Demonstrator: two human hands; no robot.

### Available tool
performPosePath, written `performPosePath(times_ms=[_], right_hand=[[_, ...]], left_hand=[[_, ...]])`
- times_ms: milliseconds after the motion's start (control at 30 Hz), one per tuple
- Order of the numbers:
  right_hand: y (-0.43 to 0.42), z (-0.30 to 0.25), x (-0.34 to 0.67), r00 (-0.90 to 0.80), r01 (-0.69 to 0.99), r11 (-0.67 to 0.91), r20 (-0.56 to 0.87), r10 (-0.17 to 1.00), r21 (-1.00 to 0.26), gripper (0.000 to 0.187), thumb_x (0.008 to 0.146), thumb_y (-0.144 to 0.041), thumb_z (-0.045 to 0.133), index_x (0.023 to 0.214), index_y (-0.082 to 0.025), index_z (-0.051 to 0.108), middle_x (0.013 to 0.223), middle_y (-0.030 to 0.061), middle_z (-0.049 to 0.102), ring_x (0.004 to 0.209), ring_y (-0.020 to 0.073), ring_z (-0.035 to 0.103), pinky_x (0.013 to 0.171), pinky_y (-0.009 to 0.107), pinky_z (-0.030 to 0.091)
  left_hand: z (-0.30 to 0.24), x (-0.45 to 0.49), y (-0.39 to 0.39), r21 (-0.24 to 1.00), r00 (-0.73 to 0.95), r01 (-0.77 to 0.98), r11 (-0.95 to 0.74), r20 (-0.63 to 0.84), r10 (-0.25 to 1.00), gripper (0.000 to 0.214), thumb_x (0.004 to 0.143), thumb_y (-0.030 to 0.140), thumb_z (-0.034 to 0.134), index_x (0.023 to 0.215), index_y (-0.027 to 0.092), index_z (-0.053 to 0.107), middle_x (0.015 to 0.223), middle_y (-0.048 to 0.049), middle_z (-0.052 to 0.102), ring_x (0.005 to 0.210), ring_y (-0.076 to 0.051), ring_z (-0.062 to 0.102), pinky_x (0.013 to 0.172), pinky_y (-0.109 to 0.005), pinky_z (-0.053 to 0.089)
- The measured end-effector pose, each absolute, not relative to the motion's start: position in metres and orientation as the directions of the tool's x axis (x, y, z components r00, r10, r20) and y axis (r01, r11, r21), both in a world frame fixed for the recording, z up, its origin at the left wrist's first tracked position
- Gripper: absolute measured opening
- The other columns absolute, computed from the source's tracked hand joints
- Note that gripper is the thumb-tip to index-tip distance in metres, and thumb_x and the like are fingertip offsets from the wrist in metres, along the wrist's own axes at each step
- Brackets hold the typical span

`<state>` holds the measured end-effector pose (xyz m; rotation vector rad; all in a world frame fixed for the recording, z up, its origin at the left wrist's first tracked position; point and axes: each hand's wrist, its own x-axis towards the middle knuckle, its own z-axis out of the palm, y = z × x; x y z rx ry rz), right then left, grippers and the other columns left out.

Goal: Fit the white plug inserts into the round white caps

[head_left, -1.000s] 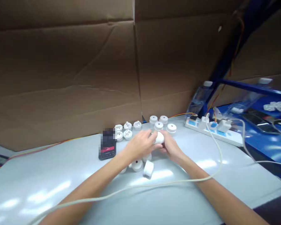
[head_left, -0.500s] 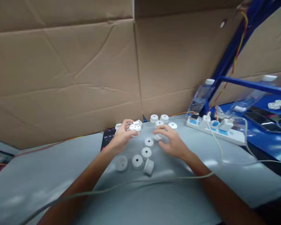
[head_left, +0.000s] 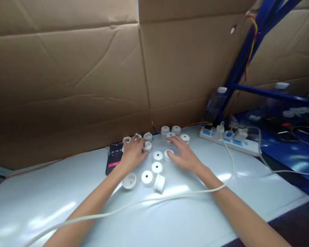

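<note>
Showing dark center dots (head_left: 157,167) — round white caps (head_left: 147,181), 1 tipped sideways

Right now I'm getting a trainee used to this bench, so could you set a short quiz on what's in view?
1. True or false: the left hand is nearer the phone than the right hand is.
2. What crosses both forearms in this view?
A. A blue bar
B. A white cable
C. A plastic bottle
3. Fill in left or right: the white piece tipped on its side lies to the ___ of the hollow-side-up white piece.

Key: 1 true; 2 B; 3 right.
</note>
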<state>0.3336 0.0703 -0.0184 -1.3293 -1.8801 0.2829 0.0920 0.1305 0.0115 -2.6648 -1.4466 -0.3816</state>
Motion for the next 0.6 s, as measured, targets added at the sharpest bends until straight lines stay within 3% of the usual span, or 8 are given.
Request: performPosePath(times_ms=[100, 200, 267, 367, 500, 600], right_hand=[[0.079, -0.021, 0.34, -0.012, 0.72, 0.339, 0.478, 0.878, -0.605, 0.06, 0.088, -0.022, 0.058, 0.147, -0.022, 0.048, 0.149, 0.0168, 0.047, 0.111, 0.0279, 0.064, 0.103, 0.048, 0.05], [0.083, -0.024, 0.343, -0.031, 0.742, 0.282, 0.39, 0.92, -0.608, 0.059, 0.092, -0.025, 0.054, 0.15, -0.022, 0.044, 0.155, 0.019, 0.04, 0.087, 0.0204, 0.066, 0.094, 0.044, 0.053], [0.082, -0.023, 0.342, -0.058, 0.747, 0.297, 0.388, 0.92, -0.594, 0.05, 0.093, -0.027, 0.054, 0.143, -0.021, 0.05, 0.15, 0.0178, 0.044, 0.089, 0.0204, 0.065, 0.092, 0.042, 0.053], [0.079, -0.019, 0.34, -0.005, 0.745, 0.278, 0.412, 0.911, -0.607, 0.029, 0.092, -0.03, 0.058, 0.119, -0.021, 0.06, 0.126, 0.0126, 0.058, 0.1, 0.0245, 0.061, 0.091, 0.041, 0.052], [0.082, -0.012, 0.343, 0.184, 0.497, 0.269, 0.403, 0.896, -0.825, 0.027, 0.078, -0.032, 0.071, 0.101, -0.022, 0.062, 0.106, 0.007, 0.062, 0.104, 0.0269, 0.057, 0.094, 0.044, 0.049], [0.087, -0.01, 0.343, 0.271, 0.264, 0.228, 0.299, 0.915, -0.937, 0.03, 0.084, -0.044, 0.062, 0.103, -0.021, 0.061, 0.097, 0.006, 0.065, 0.084, 0.0224, 0.062, 0.073, 0.037, 0.055]], left_hand=[[0.02, 0.095, 0.13, 0.028, 0.524, 0.836, -0.549, 0.257, 0.812, 0.028, 0.084, 0.029, 0.06, 0.111, 0.021, 0.059, 0.133, -0.017, 0.064, 0.137, -0.037, 0.046, 0.106, -0.061, 0.034], [0.028, 0.107, 0.13, 0.05, 0.536, 0.816, -0.576, 0.309, 0.786, 0.031, 0.081, 0.03, 0.063, 0.111, 0.021, 0.058, 0.131, -0.0151, 0.064, 0.132, -0.037, 0.048, 0.103, -0.059, 0.037], [0.03, 0.12, 0.131, 0.071, 0.559, 0.784, -0.616, 0.349, 0.752, 0.027, 0.082, 0.03, 0.062, 0.108, 0.021, 0.059, 0.128, -0.0144, 0.064, 0.131, -0.036, 0.049, 0.103, -0.058, 0.037], [0.028, 0.141, 0.131, 0.117, 0.607, 0.727, -0.677, 0.353, 0.712, 0.021, 0.085, 0.03, 0.062, 0.103, 0.021, 0.059, 0.125, -0.014, 0.066, 0.131, -0.036, 0.049, 0.104, -0.055, 0.038], [0.026, 0.162, 0.127, 0.289, 0.669, 0.592, -0.753, 0.345, 0.658, 0.025, 0.092, 0.031, 0.059, 0.116, 0.022, 0.057, 0.124, -0.0116, 0.068, 0.122, -0.032, 0.058, 0.104, -0.051, 0.041], [0.032, 0.168, 0.124, 0.384, 0.704, 0.474, -0.792, 0.375, 0.603, 0.039, 0.099, 0.034, 0.052, 0.136, 0.023, 0.047, 0.135, -0.0115, 0.061, 0.118, -0.026, 0.062, 0.099, -0.04, 0.048]])
